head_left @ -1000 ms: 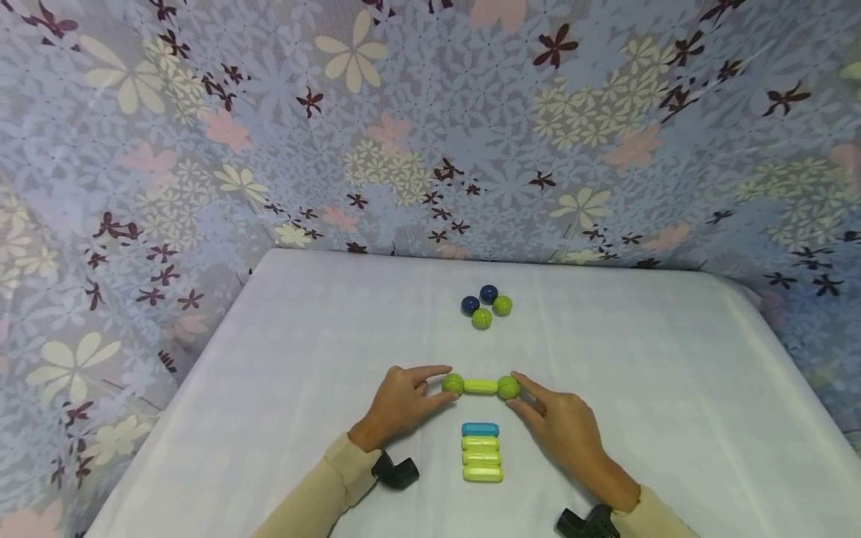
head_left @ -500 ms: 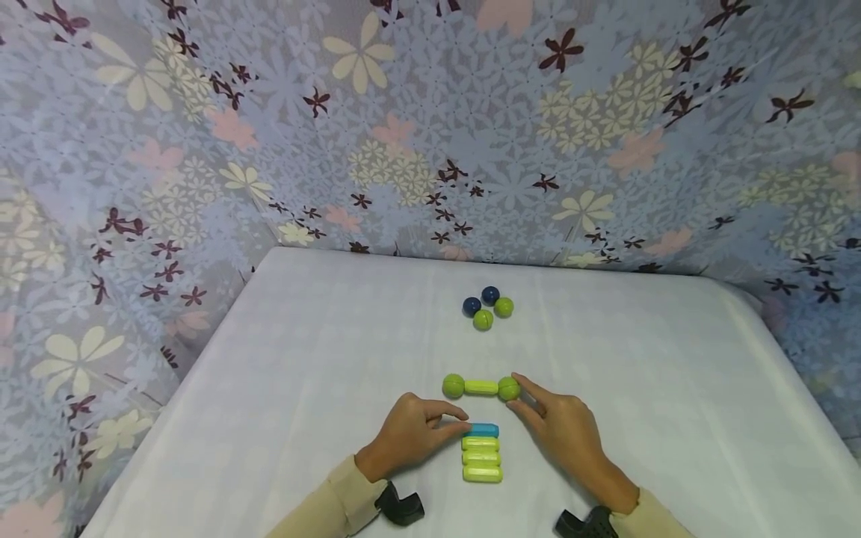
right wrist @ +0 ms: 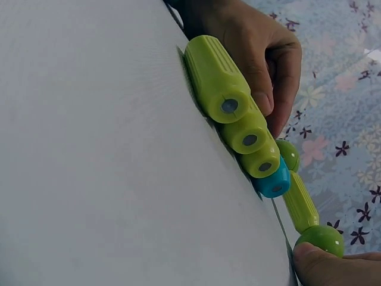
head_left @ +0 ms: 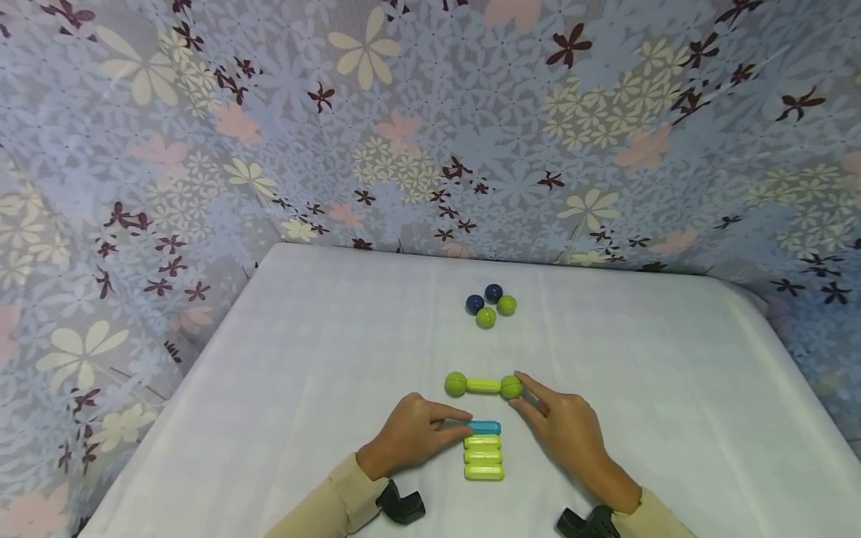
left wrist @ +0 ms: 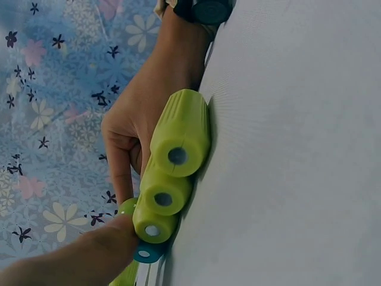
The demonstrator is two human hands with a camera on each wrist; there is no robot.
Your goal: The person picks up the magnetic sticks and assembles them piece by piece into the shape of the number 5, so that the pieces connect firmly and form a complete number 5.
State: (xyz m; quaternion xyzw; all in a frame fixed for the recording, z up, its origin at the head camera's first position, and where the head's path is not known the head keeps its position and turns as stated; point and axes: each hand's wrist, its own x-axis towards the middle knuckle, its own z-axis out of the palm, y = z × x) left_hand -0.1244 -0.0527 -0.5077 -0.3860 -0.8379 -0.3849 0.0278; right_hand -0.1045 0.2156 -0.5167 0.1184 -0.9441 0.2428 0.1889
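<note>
My left hand (head_left: 412, 433) pinches the left end of a short blue rod (head_left: 486, 427) between thumb and index finger. Directly below that rod, several lime-green rods (head_left: 483, 456) lie in a stack of rows on the table. With thumb and index finger, my right hand (head_left: 565, 426) holds the right green ball (head_left: 511, 386) of a dumbbell shape. Its lime-green rod (head_left: 483, 385) joins that ball to a left green ball (head_left: 455, 384). Silvery discs show in the rod ends in the right wrist view, where the blue rod (right wrist: 274, 182) lies past the green ones.
Farther back on the white-covered table (head_left: 336, 321) sits a cluster of two dark blue balls (head_left: 494, 293) and two green balls (head_left: 486, 317). Flowered fabric (head_left: 430, 127) rises behind the table and along its left side. Each wrist wears a black camera mount (head_left: 401, 504).
My left hand has let go of the dumbbell's left ball, come down toward me and taken the blue rod's left end. The right hand stays on its ball.
</note>
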